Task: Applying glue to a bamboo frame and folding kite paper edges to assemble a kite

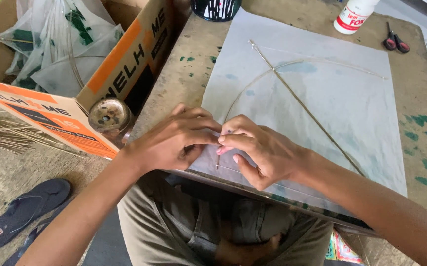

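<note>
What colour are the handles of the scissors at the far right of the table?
Red handles on the scissors, seen in the head view, the only one.

My hands cover the paper sheet's seven-o'clock corner; the glue bottle and dark cup at twelve o'clock are cropped.

Thin white kite paper flat on table, crossed by slim bamboo sticks, one bowed.
</note>
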